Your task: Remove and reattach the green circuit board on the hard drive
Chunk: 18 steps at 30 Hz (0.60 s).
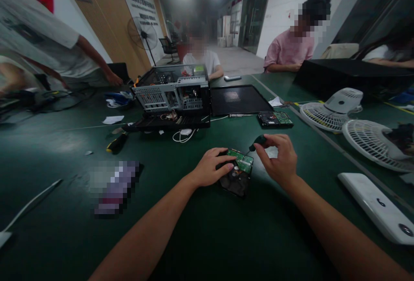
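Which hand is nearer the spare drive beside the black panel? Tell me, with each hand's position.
Right. The right hand, pinching a screwdriver, sits just this side of the spare drive; the left hand, holding the near hard drive, lies farther toward the left.

Screwdriver (258,140) tip indistinct; tabletop object (114,188) pixelated

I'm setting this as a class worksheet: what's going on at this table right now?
A person's left hand steadies a hard drive, circuit board up, on the green table. The right hand holds a small screwdriver at the drive's far corner. Beyond stand an open computer case and a second drive.
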{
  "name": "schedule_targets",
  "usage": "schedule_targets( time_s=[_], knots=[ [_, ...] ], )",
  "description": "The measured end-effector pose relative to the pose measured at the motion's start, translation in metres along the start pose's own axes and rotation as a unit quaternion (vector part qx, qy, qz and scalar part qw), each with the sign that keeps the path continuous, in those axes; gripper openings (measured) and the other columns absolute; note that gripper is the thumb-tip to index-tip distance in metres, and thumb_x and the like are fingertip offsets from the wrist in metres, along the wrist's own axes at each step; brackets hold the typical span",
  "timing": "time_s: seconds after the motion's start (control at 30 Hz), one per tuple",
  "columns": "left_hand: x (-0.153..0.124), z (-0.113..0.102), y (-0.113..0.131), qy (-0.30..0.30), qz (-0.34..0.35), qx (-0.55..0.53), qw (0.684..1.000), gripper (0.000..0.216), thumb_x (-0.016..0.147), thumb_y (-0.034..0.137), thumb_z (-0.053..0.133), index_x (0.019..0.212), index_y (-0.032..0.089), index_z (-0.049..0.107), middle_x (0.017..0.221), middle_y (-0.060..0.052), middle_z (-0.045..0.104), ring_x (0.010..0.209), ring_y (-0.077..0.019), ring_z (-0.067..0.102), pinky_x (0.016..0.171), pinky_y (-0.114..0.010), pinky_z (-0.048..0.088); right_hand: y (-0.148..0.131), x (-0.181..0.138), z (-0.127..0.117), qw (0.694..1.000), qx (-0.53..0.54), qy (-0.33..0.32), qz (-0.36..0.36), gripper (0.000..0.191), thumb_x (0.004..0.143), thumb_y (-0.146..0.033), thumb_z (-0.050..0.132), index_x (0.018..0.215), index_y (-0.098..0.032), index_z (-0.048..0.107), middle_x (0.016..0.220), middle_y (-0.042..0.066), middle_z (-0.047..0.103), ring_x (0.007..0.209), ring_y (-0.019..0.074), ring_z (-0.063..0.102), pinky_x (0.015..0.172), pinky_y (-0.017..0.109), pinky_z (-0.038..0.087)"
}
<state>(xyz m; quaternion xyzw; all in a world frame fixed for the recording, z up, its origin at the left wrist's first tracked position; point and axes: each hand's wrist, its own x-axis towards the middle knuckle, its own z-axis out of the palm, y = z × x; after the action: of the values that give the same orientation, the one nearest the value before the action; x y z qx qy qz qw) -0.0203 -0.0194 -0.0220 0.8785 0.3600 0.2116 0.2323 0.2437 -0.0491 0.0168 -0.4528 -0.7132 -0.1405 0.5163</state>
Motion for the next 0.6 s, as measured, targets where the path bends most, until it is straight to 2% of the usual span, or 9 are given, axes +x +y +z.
schedule_targets(
  time_s=[0.1, 0.2, 0.27, 0.43, 0.6],
  knots=[
    [-0.0003, -0.0004, 0.0014, 0.001, -0.003, 0.001, 1.000, 0.042, 0.104, 0.055, 0.048, 0.139, 0.039, 0.064, 0.156, -0.004, 0.049, 0.144, -0.0287, 0.044, 0.120, -0.055, 0.034, 0.0025, -0.0003, 0.0006, 1.000, 0.006, 0.000, -0.004, 0.041, 0.089, -0.024, 0.073, 0.128, -0.028, 0.058, 0.109, 0.007, 0.063, 0.085, 0.0203, 0.067, 0.078, 0.042, 0.063],
    [-0.0004, -0.0003, 0.0018, 0.001, -0.005, 0.000, 1.000, 0.042, 0.104, 0.055, 0.048, 0.139, 0.039, 0.065, 0.156, -0.004, 0.049, 0.144, -0.0289, 0.044, 0.120, -0.056, 0.035, 0.0042, -0.0016, 0.0028, 1.000, 0.023, 0.007, -0.018, 0.041, 0.089, -0.021, 0.071, 0.127, -0.027, 0.055, 0.125, 0.011, 0.065, 0.106, 0.0262, 0.070, 0.090, 0.049, 0.062],
    [-0.0002, 0.0000, 0.0012, 0.003, -0.004, -0.002, 1.000, 0.042, 0.104, 0.055, 0.048, 0.138, 0.038, 0.065, 0.156, -0.004, 0.050, 0.143, -0.0293, 0.045, 0.120, -0.056, 0.035, 0.0045, -0.0025, 0.0049, 0.999, 0.036, 0.013, -0.018, 0.042, 0.089, -0.020, 0.072, 0.126, -0.027, 0.053, 0.129, 0.011, 0.067, 0.114, 0.0276, 0.070, 0.095, 0.051, 0.061],
    [0.0002, 0.0001, -0.0005, 0.000, 0.004, -0.005, 1.000, 0.042, 0.104, 0.055, 0.048, 0.139, 0.038, 0.065, 0.156, -0.004, 0.050, 0.143, -0.0299, 0.045, 0.119, -0.056, 0.035, 0.0053, -0.0031, 0.0061, 0.999, 0.022, 0.026, -0.027, 0.043, 0.087, -0.021, 0.076, 0.123, -0.026, 0.055, 0.120, 0.009, 0.071, 0.109, 0.0250, 0.072, 0.091, 0.046, 0.062],
    [-0.0001, 0.0000, 0.0003, 0.002, 0.003, -0.002, 1.000, 0.042, 0.104, 0.055, 0.049, 0.139, 0.038, 0.064, 0.156, -0.004, 0.049, 0.143, -0.0292, 0.045, 0.120, -0.055, 0.035, 0.0077, -0.0023, 0.0029, 0.999, -0.012, 0.027, -0.044, 0.043, 0.085, -0.022, 0.077, 0.125, -0.024, 0.059, 0.113, 0.010, 0.067, 0.102, 0.0254, 0.069, 0.088, 0.046, 0.061]
  ],
)
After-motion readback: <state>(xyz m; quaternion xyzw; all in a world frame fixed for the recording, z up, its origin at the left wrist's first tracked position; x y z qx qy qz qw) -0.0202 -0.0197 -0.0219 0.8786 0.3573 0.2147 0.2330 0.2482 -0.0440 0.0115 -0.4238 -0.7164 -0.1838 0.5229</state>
